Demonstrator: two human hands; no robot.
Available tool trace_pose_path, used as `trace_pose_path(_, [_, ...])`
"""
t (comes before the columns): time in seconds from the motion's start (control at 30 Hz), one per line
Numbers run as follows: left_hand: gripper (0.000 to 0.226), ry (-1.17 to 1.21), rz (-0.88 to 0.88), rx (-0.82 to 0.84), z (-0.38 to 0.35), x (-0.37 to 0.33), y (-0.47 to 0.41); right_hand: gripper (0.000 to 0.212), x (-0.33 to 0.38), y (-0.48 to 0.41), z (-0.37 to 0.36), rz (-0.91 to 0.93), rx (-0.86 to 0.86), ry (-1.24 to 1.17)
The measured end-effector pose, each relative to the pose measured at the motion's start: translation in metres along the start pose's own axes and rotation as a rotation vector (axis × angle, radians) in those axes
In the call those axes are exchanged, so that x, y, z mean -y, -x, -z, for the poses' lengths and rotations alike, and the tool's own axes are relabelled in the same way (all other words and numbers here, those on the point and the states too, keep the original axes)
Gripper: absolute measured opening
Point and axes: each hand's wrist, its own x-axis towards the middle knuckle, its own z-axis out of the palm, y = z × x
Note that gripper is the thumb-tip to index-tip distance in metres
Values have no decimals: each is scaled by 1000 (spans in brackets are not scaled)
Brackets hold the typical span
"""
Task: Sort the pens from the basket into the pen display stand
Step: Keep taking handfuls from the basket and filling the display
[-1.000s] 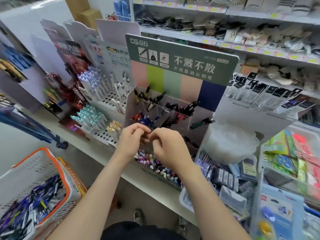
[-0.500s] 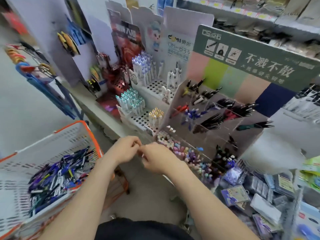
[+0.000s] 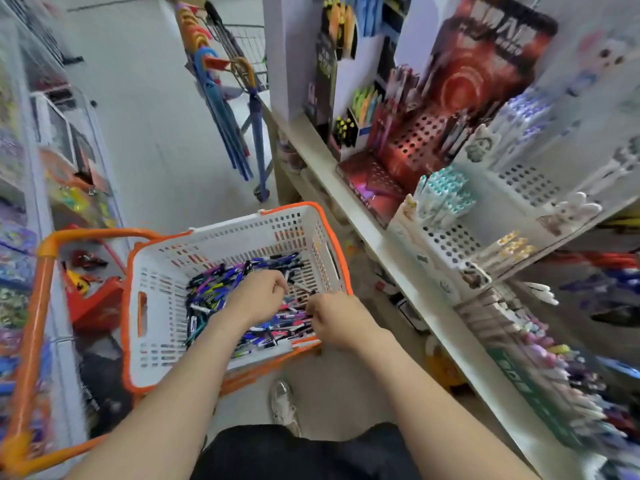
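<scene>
Basket (image 3: 162, 271): rectangular white perforated plastic with an orange rim. Pens (image 3: 214, 292) are heaped loose inside it, thin mixed-colour barrels. Left hand (image 3: 258, 297) and right hand (image 3: 337, 322) are knuckles-up in the heap, fingers curled, tips buried, so grip can't be read. Pen display stands (image 3: 450, 244) sit right of the basket, the nearest ones motion-blurred.

Big pale characters atop the red-and-black cardboard backboard (image 3: 485, 53), too smeared to read, white marks on the green front strip of the pen display stand (image 3: 526, 386), blurred too, print on the pens (image 3: 214, 292) in the white-and-orange plastic basket (image 3: 221, 233), too small, nothing legible
</scene>
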Motion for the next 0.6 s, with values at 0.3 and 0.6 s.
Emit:
trace_pose_path(0.3, [28,43,122,-33,-21,87,-33,15,-5,-72,-57,-96,251,131])
trace_pose_path(0.6, [28,65,141,127,-75,154,-70,85,-19,-143,-113,-66,435,261])
